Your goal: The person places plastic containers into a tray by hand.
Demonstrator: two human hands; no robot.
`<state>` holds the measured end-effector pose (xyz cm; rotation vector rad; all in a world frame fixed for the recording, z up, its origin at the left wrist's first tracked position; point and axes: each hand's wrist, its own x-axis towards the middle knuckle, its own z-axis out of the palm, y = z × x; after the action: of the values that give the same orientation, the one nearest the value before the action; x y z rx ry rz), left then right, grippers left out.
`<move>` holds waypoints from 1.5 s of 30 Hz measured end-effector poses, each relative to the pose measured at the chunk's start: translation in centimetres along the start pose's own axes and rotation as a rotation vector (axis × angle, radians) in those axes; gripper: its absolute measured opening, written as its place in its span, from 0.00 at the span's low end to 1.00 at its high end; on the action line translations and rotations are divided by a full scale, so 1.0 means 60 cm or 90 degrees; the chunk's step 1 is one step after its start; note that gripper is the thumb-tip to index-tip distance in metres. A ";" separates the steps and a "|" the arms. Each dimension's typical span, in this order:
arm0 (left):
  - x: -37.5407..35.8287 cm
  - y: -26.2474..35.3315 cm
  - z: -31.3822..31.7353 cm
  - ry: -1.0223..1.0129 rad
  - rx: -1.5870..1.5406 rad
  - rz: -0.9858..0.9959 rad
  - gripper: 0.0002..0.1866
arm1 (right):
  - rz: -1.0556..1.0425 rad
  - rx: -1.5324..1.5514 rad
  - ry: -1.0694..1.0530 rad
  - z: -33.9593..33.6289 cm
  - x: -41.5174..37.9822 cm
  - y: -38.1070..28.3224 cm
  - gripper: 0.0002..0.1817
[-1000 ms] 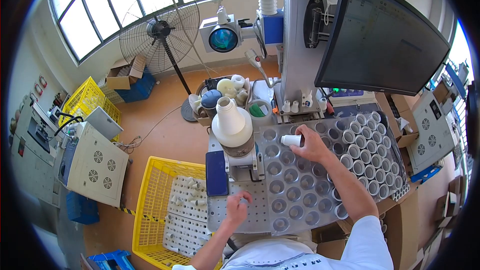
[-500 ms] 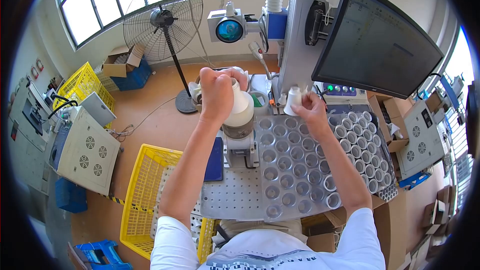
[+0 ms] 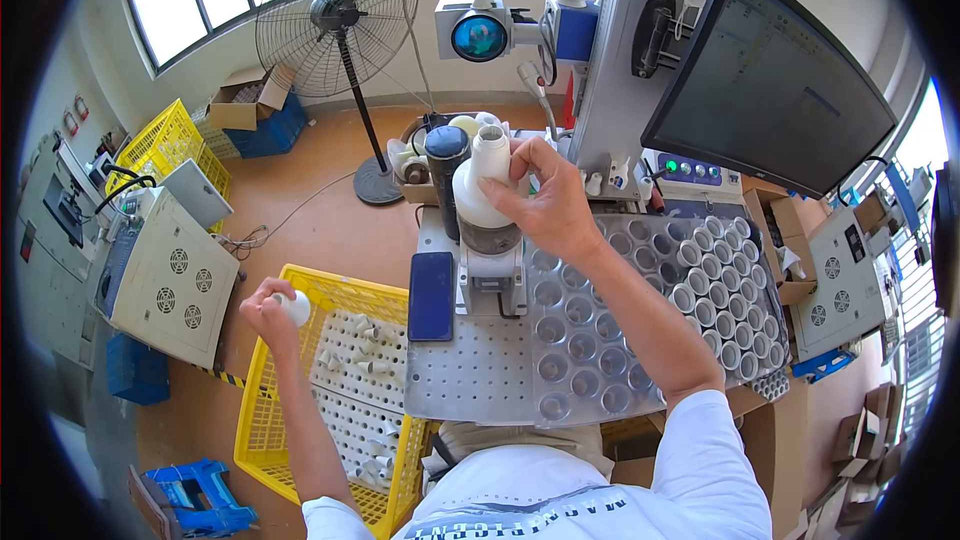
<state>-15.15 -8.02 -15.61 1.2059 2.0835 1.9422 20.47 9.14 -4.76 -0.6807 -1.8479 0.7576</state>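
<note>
My left hand (image 3: 268,316) is closed around a white plastic piece (image 3: 296,308) with a round end, above the left rim of the yellow crate (image 3: 262,410). Its fingers partly cover the piece. At the middle of the workbench, my right hand (image 3: 548,202) grips a white flared sleeve (image 3: 490,152), narrow end up. The sleeve sits on top of a rounded white holder (image 3: 470,202) on a metal fixture (image 3: 490,275). Just left of the holder stands a dark cylinder (image 3: 447,172). A lens head (image 3: 479,37) hangs above and behind them.
A clear tray (image 3: 553,365) of round cups lies right of the fixture, with many white rings (image 3: 712,292) at its right. A blue-black phone (image 3: 431,296) rests on the perforated plate (image 3: 470,380). Small white pieces (image 3: 375,367) lie in the crate. A monitor (image 3: 770,80) overhangs the right.
My left hand has left the fixture and moved down-left over the crate with a white piece. My right hand has brought its white sleeve from beside the column onto the holder.
</note>
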 end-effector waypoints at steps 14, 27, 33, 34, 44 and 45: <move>-0.294 -0.009 0.135 -0.336 -0.094 -0.001 0.13 | 0.157 -0.167 0.179 -0.298 -0.121 0.161 0.11; -0.396 0.005 0.243 -0.625 -0.057 -0.025 0.12 | 0.348 -0.654 -0.265 -0.432 -0.238 0.226 0.33; -0.401 0.003 0.243 -0.574 -0.098 -0.021 0.13 | 0.381 -0.759 -0.335 -0.406 -0.214 0.242 0.32; -0.402 0.002 0.243 -0.568 -0.101 -0.023 0.13 | 0.379 -0.767 -0.357 -0.407 -0.211 0.245 0.31; -0.397 0.004 0.241 -0.602 -0.112 -0.050 0.12 | 0.311 -0.489 -0.167 -0.332 -0.124 0.172 0.23; -0.400 0.001 0.242 -0.590 -0.117 -0.057 0.13 | 0.311 -0.488 -0.167 -0.309 -0.122 0.176 0.23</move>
<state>9.12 -9.34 -29.59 1.5175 1.4005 1.1304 41.53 14.27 -11.05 -1.6282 -2.2490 0.4218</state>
